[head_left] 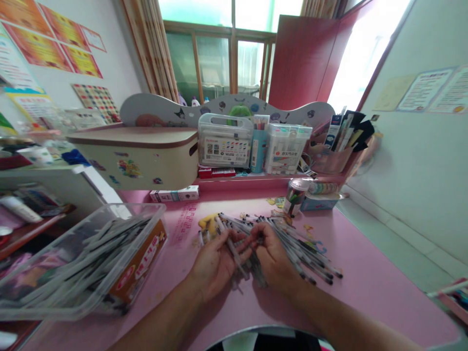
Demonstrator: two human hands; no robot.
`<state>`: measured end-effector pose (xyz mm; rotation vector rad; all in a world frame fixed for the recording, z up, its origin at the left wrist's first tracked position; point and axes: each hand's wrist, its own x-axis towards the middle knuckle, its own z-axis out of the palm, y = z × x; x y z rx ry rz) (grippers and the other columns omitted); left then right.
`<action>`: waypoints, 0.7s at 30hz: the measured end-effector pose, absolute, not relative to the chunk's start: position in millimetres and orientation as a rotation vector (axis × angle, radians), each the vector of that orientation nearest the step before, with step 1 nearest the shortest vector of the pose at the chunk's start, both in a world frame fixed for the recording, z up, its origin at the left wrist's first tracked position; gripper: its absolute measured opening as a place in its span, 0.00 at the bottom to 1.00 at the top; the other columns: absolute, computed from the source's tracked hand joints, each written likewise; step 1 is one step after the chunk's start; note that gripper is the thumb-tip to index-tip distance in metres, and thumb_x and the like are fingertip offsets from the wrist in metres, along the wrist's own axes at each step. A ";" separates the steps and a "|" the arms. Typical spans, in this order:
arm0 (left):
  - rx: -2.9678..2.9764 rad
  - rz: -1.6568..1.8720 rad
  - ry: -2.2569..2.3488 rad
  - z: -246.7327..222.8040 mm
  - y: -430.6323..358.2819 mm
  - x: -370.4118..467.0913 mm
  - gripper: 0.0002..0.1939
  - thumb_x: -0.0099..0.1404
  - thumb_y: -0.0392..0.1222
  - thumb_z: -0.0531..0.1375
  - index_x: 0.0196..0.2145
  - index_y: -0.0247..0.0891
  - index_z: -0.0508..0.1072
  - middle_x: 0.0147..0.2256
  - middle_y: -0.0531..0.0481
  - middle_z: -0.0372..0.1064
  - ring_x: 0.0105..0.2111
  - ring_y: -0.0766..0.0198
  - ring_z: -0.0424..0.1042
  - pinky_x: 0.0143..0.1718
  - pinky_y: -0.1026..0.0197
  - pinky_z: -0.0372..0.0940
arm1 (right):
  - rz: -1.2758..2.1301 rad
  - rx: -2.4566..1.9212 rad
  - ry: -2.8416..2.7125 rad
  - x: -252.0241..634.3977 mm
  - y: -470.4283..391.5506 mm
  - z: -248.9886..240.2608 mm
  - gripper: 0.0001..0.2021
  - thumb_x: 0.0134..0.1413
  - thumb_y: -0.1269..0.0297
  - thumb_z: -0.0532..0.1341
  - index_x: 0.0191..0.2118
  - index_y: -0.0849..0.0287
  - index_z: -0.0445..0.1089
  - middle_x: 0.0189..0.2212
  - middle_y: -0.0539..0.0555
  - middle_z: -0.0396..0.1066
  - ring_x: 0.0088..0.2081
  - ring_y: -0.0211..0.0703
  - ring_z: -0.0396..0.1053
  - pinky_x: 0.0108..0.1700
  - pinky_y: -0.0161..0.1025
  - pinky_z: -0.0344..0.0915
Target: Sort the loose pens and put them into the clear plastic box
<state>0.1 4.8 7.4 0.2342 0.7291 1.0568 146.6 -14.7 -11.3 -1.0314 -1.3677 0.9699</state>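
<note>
My left hand (219,263) is palm up over the pink desk, its thumb pressed across a clear pen (236,256). Close beside it, my right hand (272,258) has its fingers curled, with the fingertips meeting those of the left. Blurred pen barrels (259,273) stick out below the right hand, so it appears to grip pens; how many cannot be made out. Behind and to the right of both hands lies a loose pile of pens (307,256), many with black tips. A clear plastic bin (157,210) to the left holds many more pens (106,248).
Around the pink desk (365,282) stand a lidded cream box (153,163), a clear marker case (224,146), a blue pencil tube (258,151) and a white marker box (287,151). A small jar (295,197) and a blue box (320,201) sit at the back right.
</note>
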 end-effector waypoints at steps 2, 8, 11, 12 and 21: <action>0.215 1.001 0.764 7.5 2.8 2.8 0.12 0.71 0.35 0.52 0.32 0.32 0.73 0.35 0.40 0.75 0.39 0.57 0.79 0.44 0.56 0.75 | 0.738 -1.042 -1.473 146.6 -16.4 -11.8 0.09 0.54 0.74 0.53 0.38 0.53 0.65 0.34 0.52 0.66 0.37 0.45 0.65 0.43 0.42 0.64; 0.144 0.968 0.737 4.3 -6.3 14.2 0.13 0.70 0.32 0.51 0.36 0.30 0.75 0.34 0.40 0.77 0.32 0.61 0.79 0.43 0.58 0.75 | 0.608 -1.008 -1.740 145.4 -20.9 -14.8 0.14 0.64 0.73 0.50 0.49 0.54 0.67 0.44 0.57 0.73 0.48 0.48 0.71 0.54 0.48 0.64; 0.058 1.035 0.701 5.4 -7.7 18.1 0.14 0.71 0.30 0.49 0.39 0.32 0.75 0.34 0.43 0.77 0.32 0.64 0.79 0.41 0.61 0.75 | 0.509 -0.948 -1.920 144.7 -17.8 -18.2 0.20 0.64 0.75 0.50 0.58 0.52 0.65 0.54 0.57 0.72 0.60 0.51 0.66 0.67 0.60 0.47; 0.041 1.047 0.689 6.2 -7.8 18.9 0.14 0.71 0.30 0.49 0.42 0.31 0.75 0.35 0.43 0.77 0.33 0.64 0.79 0.42 0.62 0.75 | 0.462 -0.934 -1.962 144.6 -16.3 -19.4 0.23 0.64 0.75 0.50 0.61 0.50 0.62 0.57 0.57 0.71 0.63 0.51 0.62 0.69 0.62 0.40; 0.049 1.061 0.657 2.3 -5.2 17.6 0.13 0.70 0.30 0.51 0.44 0.32 0.75 0.37 0.43 0.77 0.35 0.65 0.79 0.39 0.65 0.75 | 0.332 -0.941 -2.136 147.0 -14.4 -20.7 0.29 0.66 0.75 0.49 0.70 0.51 0.47 0.70 0.62 0.52 0.70 0.50 0.50 0.70 0.64 0.39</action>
